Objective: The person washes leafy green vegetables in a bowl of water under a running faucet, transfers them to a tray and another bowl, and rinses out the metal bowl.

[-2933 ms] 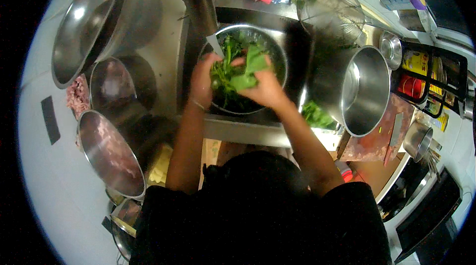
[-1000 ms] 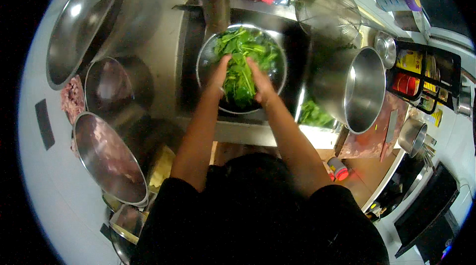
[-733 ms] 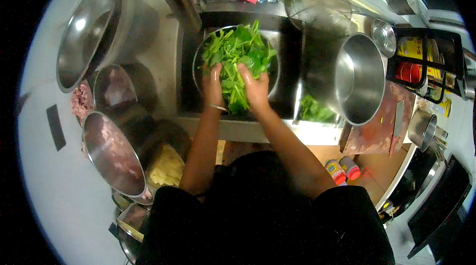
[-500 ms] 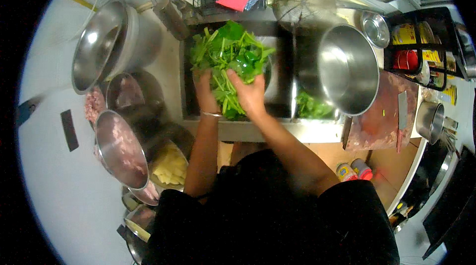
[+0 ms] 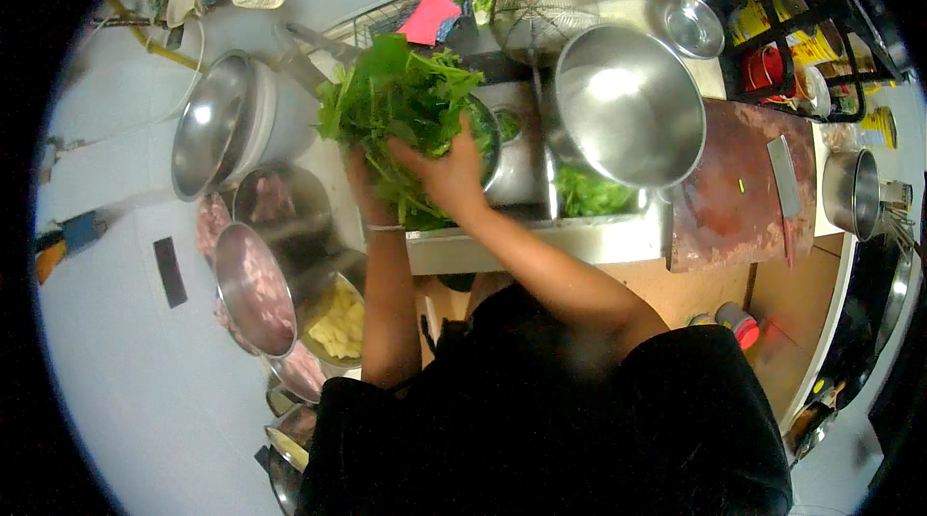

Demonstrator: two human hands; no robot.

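Observation:
A big bundle of leafy green vegetables (image 5: pixel 394 96) with pale stems is gripped between my two hands above the left basin of a sink (image 5: pixel 526 186). My left hand (image 5: pixel 363 195) is closed on the stems from the left, its fingers mostly covered by the leaves. My right hand (image 5: pixel 450 173) clasps the bundle from the right, thumb across the stems and fingers behind. Under the bundle, the rim of a round bowl or strainer (image 5: pixel 494 144) partly shows. More cut greens (image 5: pixel 594 194) lie in the right basin, beside a large steel pot (image 5: pixel 628 96).
Right of the sink, a cleaver (image 5: pixel 782 178) lies on a brown cutting board (image 5: pixel 726 144). Behind stand a wire skimmer (image 5: pixel 544 14) and a faucet (image 5: pixel 314 43). Bowls of pale raw meat (image 5: pixel 253 275) and yellow pieces (image 5: pixel 338 321) are at left.
The view has shifted, and the surroundings appear displaced in it. Both hands still hold the greens, which have tipped so that more broad leaves show and fewer stems.

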